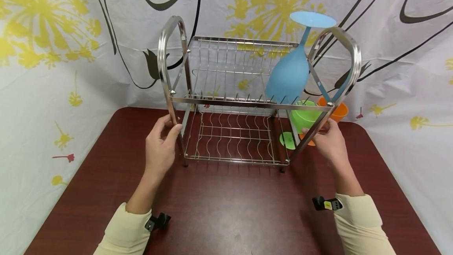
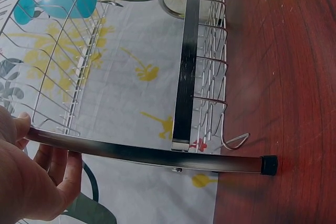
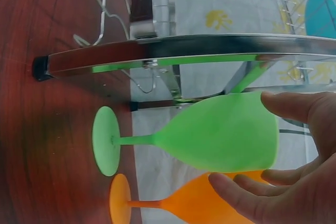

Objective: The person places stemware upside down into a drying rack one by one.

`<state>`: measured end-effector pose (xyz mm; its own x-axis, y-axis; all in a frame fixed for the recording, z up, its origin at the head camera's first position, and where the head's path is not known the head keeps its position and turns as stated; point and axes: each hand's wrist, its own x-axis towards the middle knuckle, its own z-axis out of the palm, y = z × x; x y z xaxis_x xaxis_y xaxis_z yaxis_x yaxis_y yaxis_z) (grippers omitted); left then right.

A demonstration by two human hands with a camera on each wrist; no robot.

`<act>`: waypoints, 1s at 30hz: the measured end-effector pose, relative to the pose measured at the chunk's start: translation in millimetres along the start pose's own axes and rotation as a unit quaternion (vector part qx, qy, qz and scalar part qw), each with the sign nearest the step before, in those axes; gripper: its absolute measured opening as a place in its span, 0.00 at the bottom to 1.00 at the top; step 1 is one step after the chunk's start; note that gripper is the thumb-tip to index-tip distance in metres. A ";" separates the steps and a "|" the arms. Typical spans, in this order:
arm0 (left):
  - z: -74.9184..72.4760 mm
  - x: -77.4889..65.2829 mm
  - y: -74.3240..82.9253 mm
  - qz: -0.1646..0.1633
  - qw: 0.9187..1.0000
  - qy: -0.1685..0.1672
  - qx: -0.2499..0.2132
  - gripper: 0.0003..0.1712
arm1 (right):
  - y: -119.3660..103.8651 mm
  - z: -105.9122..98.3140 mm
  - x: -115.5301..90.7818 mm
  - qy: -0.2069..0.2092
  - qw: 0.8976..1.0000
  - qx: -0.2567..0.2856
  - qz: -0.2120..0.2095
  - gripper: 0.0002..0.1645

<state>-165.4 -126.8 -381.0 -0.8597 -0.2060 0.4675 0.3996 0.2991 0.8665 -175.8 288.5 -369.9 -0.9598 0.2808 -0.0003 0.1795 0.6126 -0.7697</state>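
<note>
A metal two-tier dish rack (image 1: 226, 103) stands on the table. My left hand (image 1: 162, 141) grips its left front post, thumb on one side and fingers on the other. A blue goblet (image 1: 291, 74) sits upside down, tilted, at the right end of the upper tier. My right hand (image 1: 329, 139) is outside the right post, thumb and fingers spread. In the right wrist view its thumb is near the rim of a green goblet (image 3: 220, 132); whether it touches cannot be told. Its fingertips (image 3: 226, 184) overlap an orange goblet (image 3: 194, 200). Both goblets stand upright beside the rack.
The lower tier (image 1: 233, 139) holds wavy wire dividers. A dark red wooden table (image 1: 226, 207) reaches back to a white cloth (image 1: 106, 50) with yellow flowers and dark stems, which hangs behind and at both sides. The rack's curved handles (image 1: 350, 50) rise above the upper tier.
</note>
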 end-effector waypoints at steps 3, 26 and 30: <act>0.1 -0.3 -0.4 0.000 1.000 0.000 0.000 0.13 | 2.3 3.2 2.1 0.010 1.000 0.000 -0.002 0.50; -0.2 -1.3 -3.0 -0.001 1.000 -0.006 0.003 0.14 | 6.8 17.0 20.0 0.050 0.997 -0.020 -0.057 0.40; 0.5 -0.9 -3.7 -0.001 1.000 -0.006 0.001 0.14 | 7.4 17.4 20.8 0.058 0.997 -0.016 -0.046 0.43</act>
<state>-166.2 -127.3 -384.7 -0.8638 -0.1952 0.4645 0.3981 0.3004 0.8667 -198.2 285.9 -386.7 -0.9411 0.3056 0.1449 0.1010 0.6628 -0.7420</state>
